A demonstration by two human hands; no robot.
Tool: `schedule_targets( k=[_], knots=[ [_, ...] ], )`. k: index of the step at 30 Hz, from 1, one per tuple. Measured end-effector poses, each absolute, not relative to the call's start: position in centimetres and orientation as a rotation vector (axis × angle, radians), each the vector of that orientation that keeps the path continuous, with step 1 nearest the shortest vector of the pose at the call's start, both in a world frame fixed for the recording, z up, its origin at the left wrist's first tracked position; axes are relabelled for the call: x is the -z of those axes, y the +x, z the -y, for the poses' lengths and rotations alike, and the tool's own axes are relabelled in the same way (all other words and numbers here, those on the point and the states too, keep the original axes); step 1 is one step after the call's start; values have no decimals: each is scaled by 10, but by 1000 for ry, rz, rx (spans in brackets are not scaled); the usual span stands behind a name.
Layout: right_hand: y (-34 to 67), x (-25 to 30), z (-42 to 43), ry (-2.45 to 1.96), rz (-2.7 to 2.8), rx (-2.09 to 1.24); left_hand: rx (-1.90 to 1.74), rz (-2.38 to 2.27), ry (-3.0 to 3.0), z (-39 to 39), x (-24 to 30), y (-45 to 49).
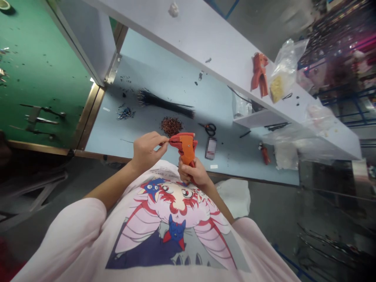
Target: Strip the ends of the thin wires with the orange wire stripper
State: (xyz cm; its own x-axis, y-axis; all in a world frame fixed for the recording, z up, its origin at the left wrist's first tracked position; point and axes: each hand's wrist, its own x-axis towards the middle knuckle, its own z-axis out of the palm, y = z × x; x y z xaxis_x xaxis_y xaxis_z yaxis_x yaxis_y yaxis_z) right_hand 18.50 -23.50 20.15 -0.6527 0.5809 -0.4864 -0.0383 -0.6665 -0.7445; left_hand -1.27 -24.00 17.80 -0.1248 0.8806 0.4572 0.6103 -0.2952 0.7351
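My right hand point(194, 172) is wrapped round the grip of an orange-red wire stripper point(187, 148), held above the front of the blue worktop. My left hand point(149, 150) pinches a thin dark wire at the stripper's jaws. The wire's tail point(127, 140) sticks out to the left behind that hand. Just beyond the stripper lies a heap of small brown pieces point(171, 125). Farther back rests a bundle of black wires point(166, 104). Whether the jaws are closed on the wire's end is too small to tell.
Orange-black scissors point(210, 128) and a blurred-out rectangular object point(210, 148) lie to the right. Small blue pieces point(125, 113) sit at the left. A white shelf point(223, 47) overhangs the worktop, bearing another red wire stripper point(259, 74) and a bag with yellow pieces point(276, 89).
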Motion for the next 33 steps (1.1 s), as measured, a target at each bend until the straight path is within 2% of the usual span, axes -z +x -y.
schedule_targets(
  k=[5, 8, 10, 14, 16, 20, 24, 28, 33],
  knots=[
    [195, -192, 222, -912, 1160, -2301, -1494, -1738, 1852, 237, -178, -17],
    [206, -166, 204, -1042, 1327, -2086, -1521, -1807, 1854, 238, -176, -20],
    [211, -138, 192, -1319, 1632, -1754, -1521, -1839, 1852, 238, -174, -20],
    [215, -78, 186, -1762, 2571, -852, -1467, -1861, 1848, 238, -174, -19],
    [214, -54, 195, -1778, 2730, -764, -1432, -1859, 1862, 238, -174, -19],
    [209, -32, 211, -1774, 2750, -815, -1365, -1868, 1912, 240, -171, -19],
    [199, -54, 204, -1695, 2613, -746, -1296, -1889, 2032, 241, -165, -17],
    [184, -113, 188, -1260, 2288, -603, -1171, -1877, 2127, 240, -162, -13],
    [166, -158, 185, -989, 2301, -385, -1059, -1885, 2152, 241, -162, -7]
  ],
)
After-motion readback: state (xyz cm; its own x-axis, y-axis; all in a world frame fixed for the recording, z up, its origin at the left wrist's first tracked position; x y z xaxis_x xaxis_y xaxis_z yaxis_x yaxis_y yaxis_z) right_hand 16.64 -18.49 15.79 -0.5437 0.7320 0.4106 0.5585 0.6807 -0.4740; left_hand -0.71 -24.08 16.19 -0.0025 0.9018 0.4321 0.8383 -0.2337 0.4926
